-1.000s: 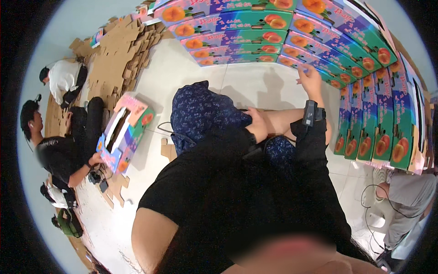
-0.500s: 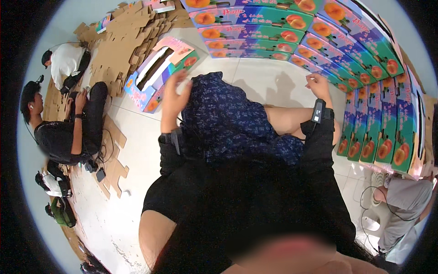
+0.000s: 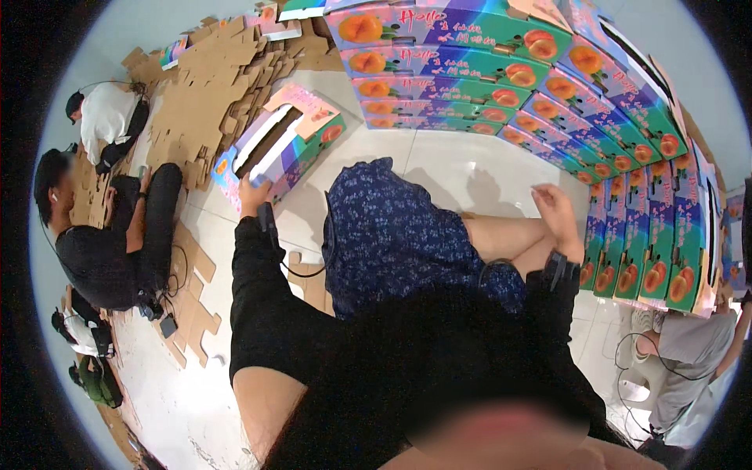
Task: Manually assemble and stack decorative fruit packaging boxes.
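W/ L hand (image 3: 254, 193), gripping near end of peach-print carton (image 3: 290, 150) on floor (image 3: 439, 145), prob. to steady it. Holding nothing in R hand (image 3: 554, 207), w/ fingers half-curled, nr similar cartons (image 3: 583, 103) stacked flush, prob. to save space; see flat cardboard (image 3: 196, 98) heaped beyond, front L.

Own hnds (image 3: 252, 196) – 2; touched bx (image 3: 293, 153) – 1

Beyond the skirt (image 3: 399, 235), passage is allowed over floor (image 3: 450, 153), blocked ahead by stacked cartons (image 3: 454, 66), leftward by a lone carton (image 3: 291, 150).
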### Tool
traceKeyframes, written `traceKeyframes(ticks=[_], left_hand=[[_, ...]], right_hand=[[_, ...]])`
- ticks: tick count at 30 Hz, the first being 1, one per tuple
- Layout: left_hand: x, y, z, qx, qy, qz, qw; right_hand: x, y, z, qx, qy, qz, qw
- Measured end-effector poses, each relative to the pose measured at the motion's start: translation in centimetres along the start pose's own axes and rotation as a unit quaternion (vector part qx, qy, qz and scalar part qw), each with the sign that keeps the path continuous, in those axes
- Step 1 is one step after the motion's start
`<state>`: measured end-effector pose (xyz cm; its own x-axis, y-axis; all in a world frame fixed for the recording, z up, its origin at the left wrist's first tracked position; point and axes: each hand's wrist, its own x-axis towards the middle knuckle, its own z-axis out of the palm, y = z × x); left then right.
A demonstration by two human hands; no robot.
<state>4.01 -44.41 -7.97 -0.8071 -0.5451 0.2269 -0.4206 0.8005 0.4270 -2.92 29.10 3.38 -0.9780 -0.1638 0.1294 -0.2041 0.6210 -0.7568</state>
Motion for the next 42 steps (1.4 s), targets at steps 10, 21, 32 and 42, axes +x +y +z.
traceKeyframes(ticks=[10,21,32,42], left_hand=[[-3.8,6.5,1.2,0.126,-0.041,-0.063,0.989],[-13.7,9.7,-0.1,0.139,-0.011,-0.007,0.990],[-7.5,10.2,-1.2,0.055,-0.095,0.126,0.986],[-6.6,12.1,-0.2,0.103,-0.135,0.072,0.983]], right_hand=[[1.0,0.3,1.7,-0.109,0.009,0.059,0.992],[1.1,2.5,2.2,-0.050,-0.061,0.069,0.995],[1.3,2.2,2.2,-0.072,-0.106,0.092,0.987],[1.3,1.9,1.9,-0.058,-0.119,0.106,0.986]])
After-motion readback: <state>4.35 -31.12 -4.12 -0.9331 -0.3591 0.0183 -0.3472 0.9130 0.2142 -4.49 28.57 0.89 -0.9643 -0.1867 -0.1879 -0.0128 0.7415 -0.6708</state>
